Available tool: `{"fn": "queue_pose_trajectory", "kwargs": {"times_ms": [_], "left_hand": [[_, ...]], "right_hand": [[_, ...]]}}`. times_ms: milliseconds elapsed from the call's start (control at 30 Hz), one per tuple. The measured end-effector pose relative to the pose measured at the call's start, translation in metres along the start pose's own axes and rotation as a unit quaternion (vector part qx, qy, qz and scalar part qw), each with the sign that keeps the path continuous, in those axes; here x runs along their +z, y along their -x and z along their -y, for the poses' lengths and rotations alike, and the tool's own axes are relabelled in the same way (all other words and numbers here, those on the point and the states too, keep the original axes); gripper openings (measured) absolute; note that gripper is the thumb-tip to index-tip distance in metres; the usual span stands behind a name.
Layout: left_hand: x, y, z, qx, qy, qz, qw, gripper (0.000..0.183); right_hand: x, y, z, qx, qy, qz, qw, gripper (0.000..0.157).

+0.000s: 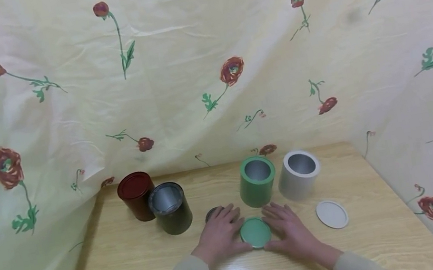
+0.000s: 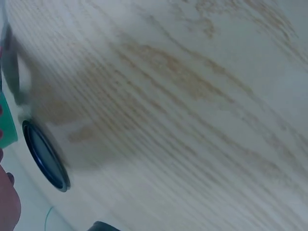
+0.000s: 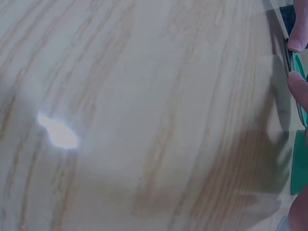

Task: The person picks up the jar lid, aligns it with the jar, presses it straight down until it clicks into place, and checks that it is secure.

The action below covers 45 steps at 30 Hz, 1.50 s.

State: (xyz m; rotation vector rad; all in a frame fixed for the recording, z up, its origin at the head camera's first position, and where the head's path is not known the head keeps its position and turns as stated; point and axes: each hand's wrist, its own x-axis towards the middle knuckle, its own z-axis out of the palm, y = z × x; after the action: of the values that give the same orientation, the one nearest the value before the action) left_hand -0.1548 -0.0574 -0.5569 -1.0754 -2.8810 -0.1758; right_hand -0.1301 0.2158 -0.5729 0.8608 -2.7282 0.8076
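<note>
- Green lid point(image 1: 255, 233) is seen lying flat on the wooden table point(image 1: 134, 260), just in front of the open green canister point(image 1: 257, 181) and between the two hands
- The left hand point(image 1: 221, 233) is laid palm-down with fingers relaxed and slightly spread, its thumb side touching the lid's left edge; a dark lid point(image 1: 211, 213) is partly covered under its fingertips
- The right hand point(image 1: 290, 230) is placed palm-down on the lid's right edge, fingers straight and fanned toward the green canister; no pinch or curl round the lid is shown
- The step in hand is judged to be the taking hold of the green lid from both sides, with the lid not yet lifted off the table
- The next move is judged to call for a firm grip on the rim, a lift, and a level alignment over the green canister's mouth
- Both forearms are stretched forward from the near edge, sleeves low over the table, wrists nearly flat
- Further off, a red canister point(image 1: 137, 196), a black canister point(image 1: 170, 207), a white canister point(image 1: 299, 173) and a white lid point(image 1: 332, 214) are set on the table
</note>
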Motion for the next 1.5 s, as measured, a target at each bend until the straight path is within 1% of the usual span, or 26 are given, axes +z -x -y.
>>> {"fn": "queue_pose_trajectory", "kwargs": {"times_ms": [133, 333, 600, 733, 867, 1233, 1500], "left_hand": [[-0.008, 0.0, -0.001, -0.003, 0.014, -0.004, 0.9999, 0.08], [-0.018, -0.002, -0.001, -0.006, -0.006, -0.007, 0.9999, 0.079], [-0.034, -0.003, 0.0, -0.007, 0.001, -0.014, 0.9999, 0.079], [-0.041, -0.005, 0.001, -0.006, -0.004, -0.014, 0.9999, 0.082], [-0.048, -0.007, 0.002, -0.004, -0.016, -0.01, 0.9998, 0.083], [-0.069, -0.013, 0.001, 0.028, -0.046, -0.047, 0.9974, 0.081], [-0.086, -0.016, 0.002, 0.036, -0.052, -0.051, 0.9967, 0.08]], "right_hand": [[-0.003, -0.003, 0.001, -0.016, 0.006, -0.02, 1.0, 0.078], [-0.007, -0.008, 0.002, -0.036, 0.011, -0.037, 0.999, 0.08], [-0.015, -0.017, 0.004, -0.062, 0.021, -0.069, 0.995, 0.076], [-0.02, -0.022, 0.005, -0.068, 0.017, -0.073, 0.995, 0.075], [-0.029, -0.024, 0.009, -0.083, 0.009, -0.088, 0.993, 0.074], [-0.044, -0.027, 0.015, -0.096, -0.004, -0.106, 0.99, 0.075], [-0.052, -0.034, 0.015, -0.109, -0.006, -0.118, 0.987, 0.078]]}}
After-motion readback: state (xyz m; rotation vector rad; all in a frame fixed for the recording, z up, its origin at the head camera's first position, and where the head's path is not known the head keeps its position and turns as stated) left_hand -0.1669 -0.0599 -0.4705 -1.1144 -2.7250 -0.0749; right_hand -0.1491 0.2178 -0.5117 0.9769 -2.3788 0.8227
